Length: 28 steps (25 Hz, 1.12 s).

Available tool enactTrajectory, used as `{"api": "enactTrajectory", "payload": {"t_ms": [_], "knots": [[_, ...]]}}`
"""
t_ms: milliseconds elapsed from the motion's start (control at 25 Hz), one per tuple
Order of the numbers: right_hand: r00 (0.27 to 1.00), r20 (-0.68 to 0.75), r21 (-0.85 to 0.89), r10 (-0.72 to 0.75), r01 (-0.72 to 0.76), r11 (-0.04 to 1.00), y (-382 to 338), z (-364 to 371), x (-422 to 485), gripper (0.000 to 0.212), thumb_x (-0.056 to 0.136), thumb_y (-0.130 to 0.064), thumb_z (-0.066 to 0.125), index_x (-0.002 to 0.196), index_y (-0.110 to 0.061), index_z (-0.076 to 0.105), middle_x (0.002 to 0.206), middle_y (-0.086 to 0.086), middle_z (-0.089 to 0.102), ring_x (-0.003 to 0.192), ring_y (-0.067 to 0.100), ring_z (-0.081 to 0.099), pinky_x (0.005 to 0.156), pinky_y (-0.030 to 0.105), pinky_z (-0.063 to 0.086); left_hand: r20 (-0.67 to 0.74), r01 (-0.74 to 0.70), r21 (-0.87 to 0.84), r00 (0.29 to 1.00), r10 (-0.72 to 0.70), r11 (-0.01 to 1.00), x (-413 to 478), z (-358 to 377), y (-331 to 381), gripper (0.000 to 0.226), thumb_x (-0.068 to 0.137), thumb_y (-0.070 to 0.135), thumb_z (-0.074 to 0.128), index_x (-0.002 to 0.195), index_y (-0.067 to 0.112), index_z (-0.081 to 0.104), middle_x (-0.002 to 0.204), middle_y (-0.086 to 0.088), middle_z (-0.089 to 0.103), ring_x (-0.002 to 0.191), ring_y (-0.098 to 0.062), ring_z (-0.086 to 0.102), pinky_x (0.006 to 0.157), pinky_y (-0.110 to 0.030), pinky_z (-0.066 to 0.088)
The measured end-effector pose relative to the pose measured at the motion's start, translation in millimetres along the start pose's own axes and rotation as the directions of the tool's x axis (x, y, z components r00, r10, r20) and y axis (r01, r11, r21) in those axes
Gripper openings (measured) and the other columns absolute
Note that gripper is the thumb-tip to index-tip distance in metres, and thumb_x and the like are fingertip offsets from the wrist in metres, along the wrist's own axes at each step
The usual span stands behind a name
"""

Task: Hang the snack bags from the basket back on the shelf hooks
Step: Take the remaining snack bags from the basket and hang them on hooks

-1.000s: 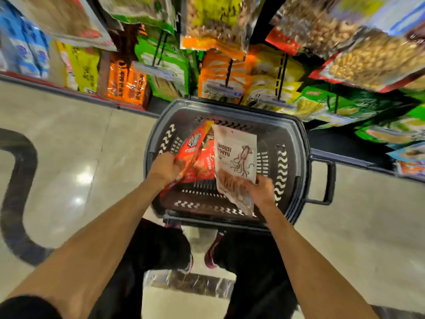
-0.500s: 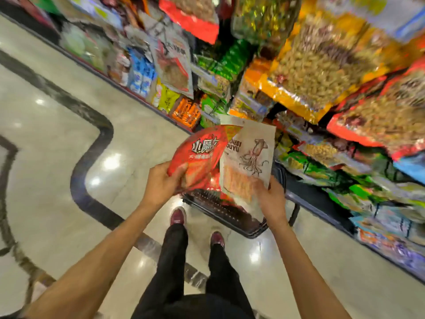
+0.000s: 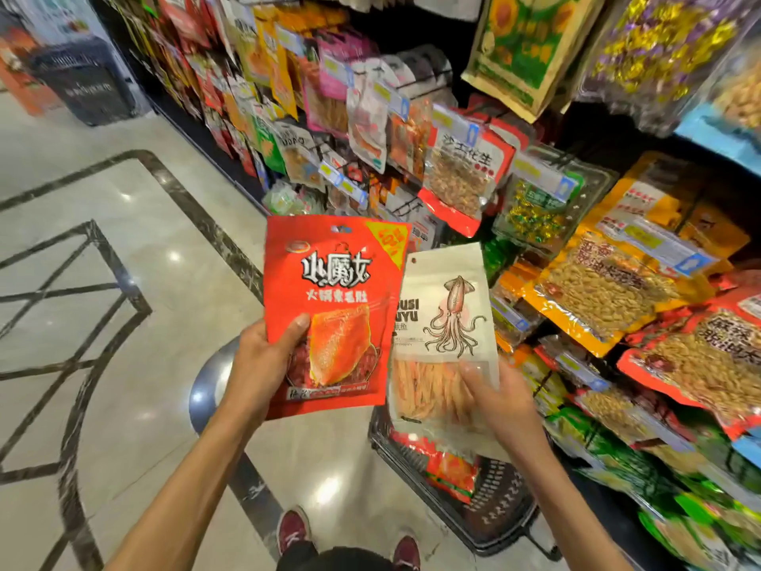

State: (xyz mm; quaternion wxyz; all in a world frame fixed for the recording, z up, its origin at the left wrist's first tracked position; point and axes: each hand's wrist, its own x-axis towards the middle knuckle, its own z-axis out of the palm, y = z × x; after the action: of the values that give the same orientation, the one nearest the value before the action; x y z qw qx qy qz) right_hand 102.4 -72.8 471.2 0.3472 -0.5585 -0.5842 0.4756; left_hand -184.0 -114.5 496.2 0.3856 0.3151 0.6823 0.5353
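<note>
Nearest us, our dark red shoes (image 3: 293, 531) stand on the glossy marble floor (image 3: 123, 364). Just right of them sits the dark plastic shopping basket (image 3: 500, 508), a red bag still lying inside. Above it, our left hand (image 3: 263, 364) has its grip clamped on the lower left edge of the flat red foil snack bag (image 3: 335, 282), thumb across the front, the bag upright. Our right hand (image 3: 508, 405) pinches the lower right corner of the cream paper squid snack bag (image 3: 447, 307), held just beside the red one, edges overlapping. Beyond hang the crowded shelf hooks (image 3: 412, 129) with packets.
</note>
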Motion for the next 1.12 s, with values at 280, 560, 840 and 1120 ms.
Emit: {"api": "enactTrajectory", "payload": {"t_ms": [280, 560, 840, 1120], "knots": [[0.991, -0.066, 0.057, -0.113, 0.117, 0.991, -85.2, 70.6, -1.8, 0.016, 0.096, -0.022, 0.061, 0.103, -0.034, 0.069, 0.097, -0.022, 0.074, 0.089, -0.002, 0.069, 0.072, 0.013, 0.050, -0.096, -0.125, -0.083, 0.989, 0.117, 0.989, 20.5, -108.9, 32.4, 0.017, 0.094, 0.034, 0.063, 0.102, 0.021, 0.070, 0.095, 0.001, 0.077, 0.084, -0.019, 0.075, 0.073, -0.034, 0.059], [0.984, -0.029, 0.019, -0.177, 0.178, 0.984, -138.5, 156.8, -2.8, 0.014, 0.093, -0.020, 0.064, 0.097, -0.032, 0.067, 0.084, -0.029, 0.072, 0.074, -0.008, 0.067, 0.061, 0.009, 0.047, -0.109, -0.135, -0.144, 0.987, 0.120, 0.980, 49.1, -200.4, 41.5, 0.008, 0.094, 0.031, 0.062, 0.096, 0.026, 0.067, 0.081, 0.014, 0.076, 0.073, -0.010, 0.074, 0.056, -0.014, 0.054], [0.978, -0.093, 0.077, -0.186, 0.193, 0.978, -183.7, 211.3, 39.3, 0.014, 0.092, -0.019, 0.065, 0.101, -0.028, 0.070, 0.096, -0.015, 0.076, 0.084, 0.002, 0.071, 0.066, 0.016, 0.052, -0.086, -0.136, -0.180, 0.989, 0.122, 0.974, 115.9, -242.2, 56.8, 0.012, 0.094, 0.029, 0.062, 0.097, 0.020, 0.069, 0.081, 0.013, 0.076, 0.072, -0.010, 0.074, 0.055, -0.013, 0.053], [0.973, -0.172, 0.205, -0.156, 0.190, 0.960, -218.0, 253.7, 124.7, 0.043, 0.076, -0.057, 0.074, 0.110, -0.030, 0.073, 0.109, -0.002, 0.075, 0.104, 0.023, 0.070, 0.091, 0.045, 0.050, -0.105, -0.109, -0.219, 0.991, 0.087, 0.970, 232.5, -267.2, 74.4, 0.014, 0.093, 0.030, 0.064, 0.097, 0.019, 0.070, 0.085, 0.004, 0.078, 0.075, -0.018, 0.075, 0.068, -0.032, 0.059]]}}
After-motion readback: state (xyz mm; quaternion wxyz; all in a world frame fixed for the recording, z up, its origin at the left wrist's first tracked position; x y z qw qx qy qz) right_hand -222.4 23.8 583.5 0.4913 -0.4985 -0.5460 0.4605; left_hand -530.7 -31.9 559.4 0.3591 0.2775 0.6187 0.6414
